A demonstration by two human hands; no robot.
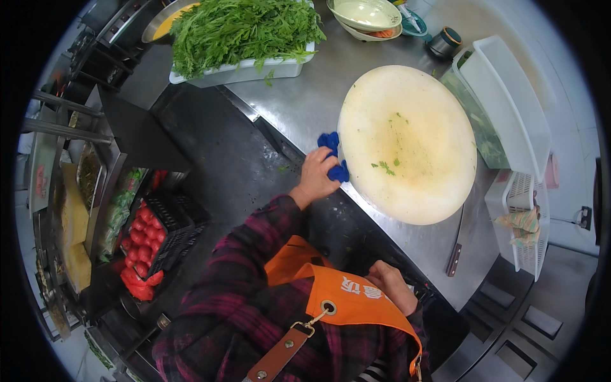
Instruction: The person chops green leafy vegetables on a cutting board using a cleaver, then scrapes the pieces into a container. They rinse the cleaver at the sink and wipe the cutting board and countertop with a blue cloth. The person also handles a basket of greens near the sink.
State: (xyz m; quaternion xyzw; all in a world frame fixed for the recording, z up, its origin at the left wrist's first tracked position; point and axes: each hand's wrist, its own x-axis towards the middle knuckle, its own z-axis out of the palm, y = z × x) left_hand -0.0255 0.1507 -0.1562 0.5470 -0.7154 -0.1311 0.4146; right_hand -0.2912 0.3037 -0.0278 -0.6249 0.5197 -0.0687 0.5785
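My left hand (317,174) grips a crumpled blue cloth (328,141) at the left rim of a round, thick cutting board (410,181). Scraps of green leaf (384,167) are scattered over the board's stained middle. Close to my body, beside the orange apron (343,291), is my right hand (392,284). Its fingers are curled and partly hidden, so whether they hold anything is unclear. A knife with a riveted wooden handle (454,260) lies to the right of the board, its thin blade running along the board's edge.
A white tub (248,70) heaped with leafy greens (238,33) stands at the back left of the steel counter (296,102). Bowls (367,14), a dark jar (445,42) and a clear bin of greens (479,114) line the back and right. A black crate (176,238) of tomatoes (144,234) is at left.
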